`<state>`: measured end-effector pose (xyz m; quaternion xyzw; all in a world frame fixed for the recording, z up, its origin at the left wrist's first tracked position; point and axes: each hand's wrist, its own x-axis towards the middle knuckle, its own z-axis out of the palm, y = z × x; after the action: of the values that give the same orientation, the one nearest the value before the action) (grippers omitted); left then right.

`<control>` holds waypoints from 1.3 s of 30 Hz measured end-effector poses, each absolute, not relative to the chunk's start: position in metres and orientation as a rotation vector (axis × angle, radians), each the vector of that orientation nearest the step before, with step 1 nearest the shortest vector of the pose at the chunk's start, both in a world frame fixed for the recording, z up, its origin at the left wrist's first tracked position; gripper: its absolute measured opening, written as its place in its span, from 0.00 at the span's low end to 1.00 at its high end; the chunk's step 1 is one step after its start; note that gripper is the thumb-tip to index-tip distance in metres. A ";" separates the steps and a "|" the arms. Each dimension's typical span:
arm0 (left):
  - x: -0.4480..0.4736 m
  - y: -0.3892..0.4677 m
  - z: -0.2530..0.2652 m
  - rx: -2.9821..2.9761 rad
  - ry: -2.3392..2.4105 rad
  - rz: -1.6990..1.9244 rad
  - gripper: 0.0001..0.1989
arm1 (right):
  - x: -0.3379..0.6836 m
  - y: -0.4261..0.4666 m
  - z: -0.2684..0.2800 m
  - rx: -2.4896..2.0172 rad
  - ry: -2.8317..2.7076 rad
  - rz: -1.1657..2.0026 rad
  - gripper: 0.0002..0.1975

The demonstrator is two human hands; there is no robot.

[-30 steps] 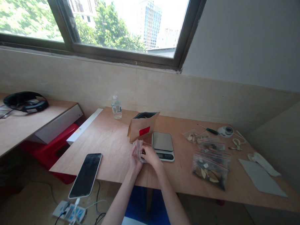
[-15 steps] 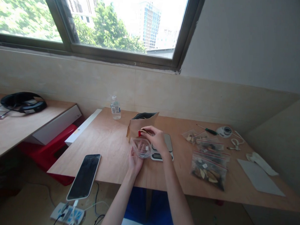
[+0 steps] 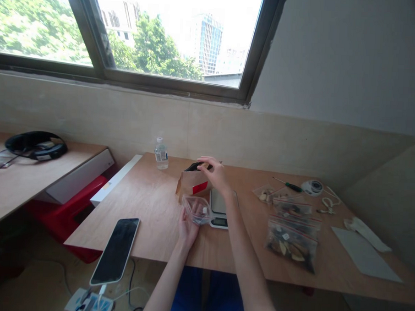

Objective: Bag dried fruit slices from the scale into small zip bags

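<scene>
My left hand (image 3: 187, 229) holds a small clear zip bag (image 3: 196, 208) open just above the wooden table (image 3: 150, 203), left of a small digital scale (image 3: 219, 210). My right hand (image 3: 216, 173) is raised over the open top of a brown paper pouch with a red label (image 3: 193, 183); its fingers are spread at the pouch mouth, and nothing shows in them. The pouch stands upright behind the clear bag.
Several filled zip bags (image 3: 291, 232) lie to the right, with a screwdriver (image 3: 288, 184), a white tape roll (image 3: 312, 186) and grey sheet (image 3: 364, 254) beyond. A water bottle (image 3: 161, 152) stands at the back, a phone (image 3: 116, 250) on the front left edge, a headset (image 3: 36, 144) on the left desk.
My right hand left the clear bag and rose back to the brown pouch's mouth. My left hand kept the clear bag, which now stands open.
</scene>
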<state>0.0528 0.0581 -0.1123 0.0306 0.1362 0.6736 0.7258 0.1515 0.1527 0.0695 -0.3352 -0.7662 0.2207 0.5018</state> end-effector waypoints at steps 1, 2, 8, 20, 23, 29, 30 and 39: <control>0.053 0.058 -0.113 0.074 0.296 1.485 0.16 | 0.152 0.152 0.068 -0.804 -1.848 0.515 0.10; 0.053 0.059 -0.113 0.073 0.293 1.485 0.16 | 0.152 0.152 0.067 -0.804 -1.851 0.499 0.11; 0.053 0.063 -0.113 0.019 0.320 1.505 0.14 | 0.149 0.142 0.066 -0.975 -1.999 0.373 0.16; 0.055 0.059 -0.109 0.063 0.305 1.526 0.16 | 0.171 0.070 -0.006 -1.108 -2.044 0.936 0.15; 0.055 0.057 -0.108 0.046 0.305 1.551 0.17 | 0.171 0.074 -0.025 -1.195 -2.270 0.931 0.14; 0.054 0.051 -0.101 0.071 0.321 1.580 0.20 | 0.166 0.072 -0.042 -1.266 -2.409 0.862 0.15; 0.054 0.051 -0.100 0.073 0.313 1.572 0.20 | 0.165 0.070 -0.044 -1.277 -2.407 0.841 0.17; 0.044 0.042 -0.078 0.155 0.292 1.565 0.21 | 0.166 0.059 -0.044 -1.179 -2.254 0.973 0.10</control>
<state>0.0439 0.0421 -0.0780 0.0695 0.1308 0.7015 0.6971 0.1661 0.0593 -0.0439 -0.4236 -0.8096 0.3494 0.2076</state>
